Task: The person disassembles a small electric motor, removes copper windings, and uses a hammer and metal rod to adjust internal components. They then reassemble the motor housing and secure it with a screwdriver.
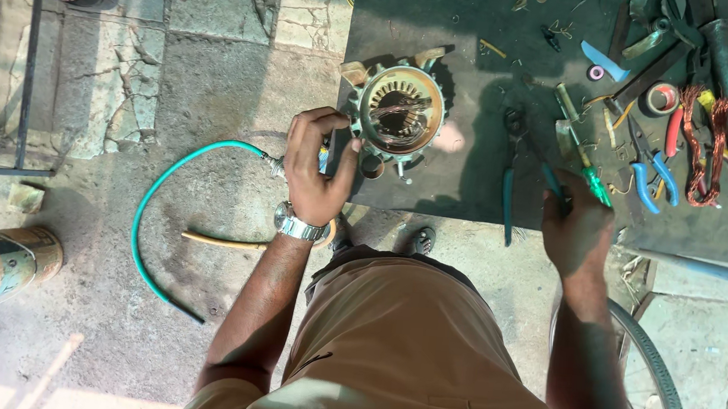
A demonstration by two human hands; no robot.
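Steadying the motor stator (401, 112) with your curled left hand (318, 168), your right hand (577, 230) closed on teal-handled pliers (528, 187); kept grip firm.

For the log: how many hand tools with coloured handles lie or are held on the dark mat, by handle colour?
Teal-handled pliers: 1
Green-handled screwdriver: 1
Blue-handled pliers: 1
Red-handled tool: 1
Total: 4
The right hand grips the teal pliers.
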